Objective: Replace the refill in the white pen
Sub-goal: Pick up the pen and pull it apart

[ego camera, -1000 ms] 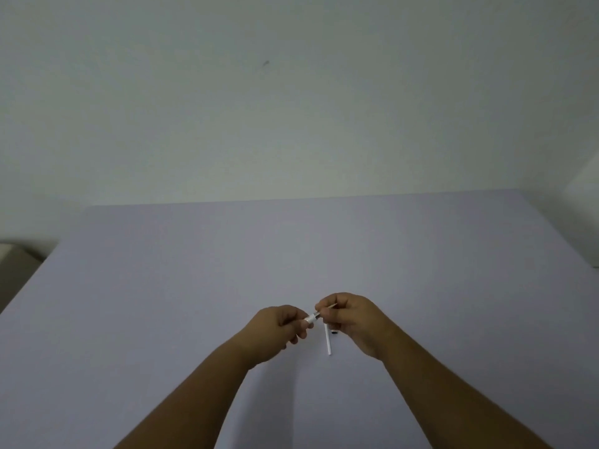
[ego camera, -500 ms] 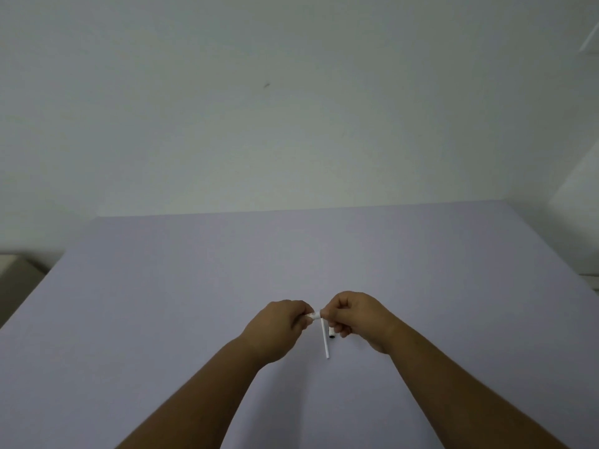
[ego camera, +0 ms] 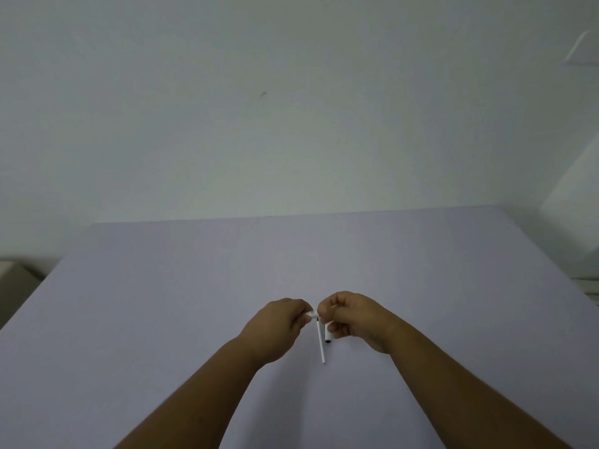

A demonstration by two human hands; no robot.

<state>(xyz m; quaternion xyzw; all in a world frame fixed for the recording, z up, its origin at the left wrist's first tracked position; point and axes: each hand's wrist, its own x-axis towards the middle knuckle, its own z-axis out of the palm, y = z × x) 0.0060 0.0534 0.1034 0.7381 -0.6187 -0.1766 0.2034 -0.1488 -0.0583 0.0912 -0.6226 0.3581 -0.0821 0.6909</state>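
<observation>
Two bare hands meet above a pale lilac tabletop [ego camera: 162, 319], the left hand [ego camera: 275, 328] and right hand [ego camera: 353, 319] each closed, fingers pinching opposite ends of the white pen [ego camera: 311, 315]. Just below, a thin white refill [ego camera: 321, 343] lies beside a short white pen part [ego camera: 328, 335].

My left hand [ego camera: 278, 325] and right hand [ego camera: 350, 319] cover nearly all of the white pen [ego camera: 311, 315]; only a short white stub shows between my fingers. Can't tell which pen part each hand grips. The thin refill [ego camera: 321, 343] has its top end hidden behind my fingers. Small piece [ego camera: 328, 337] under my right hand: too small to identify. Both forearms cut off at bottom edge.
</observation>
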